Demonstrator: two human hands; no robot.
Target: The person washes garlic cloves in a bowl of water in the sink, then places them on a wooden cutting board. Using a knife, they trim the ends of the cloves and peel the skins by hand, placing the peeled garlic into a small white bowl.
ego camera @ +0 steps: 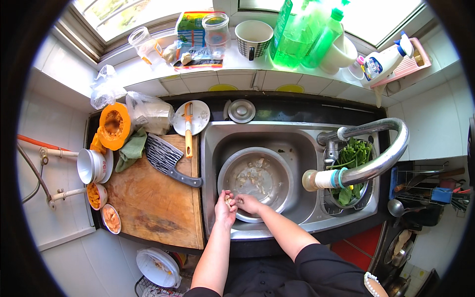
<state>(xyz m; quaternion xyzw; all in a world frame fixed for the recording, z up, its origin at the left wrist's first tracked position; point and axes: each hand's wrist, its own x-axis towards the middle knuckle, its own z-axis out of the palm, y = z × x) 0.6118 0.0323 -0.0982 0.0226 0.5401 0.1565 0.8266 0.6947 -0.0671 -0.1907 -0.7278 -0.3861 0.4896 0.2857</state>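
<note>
My left hand (pixel 225 208) is cupped over the near-left rim of a round stainless steel basin (pixel 284 174). Small pale pieces (pixel 228 201), apparently garlic cloves, lie in its palm and fingers. Close beside it, my right hand (pixel 248 204) reaches over the near part of the basin with bent fingers; whether it pinches a piece cannot be made out. More pale pieces (pixel 252 178) and bits of skin lie in the basin, in what looks like shallow water. The basin stands in the left bowl of a steel sink (pixel 306 156).
A cleaver (pixel 167 159) lies on the wooden cutting board (pixel 156 208), its handle toward the sink. A peeler (pixel 188 130) rests across a plate (pixel 200 115). A curved faucet (pixel 393 148) overhangs the right bowl, where leafy greens (pixel 352 156) sit. A cut pumpkin (pixel 115 126) stands at left.
</note>
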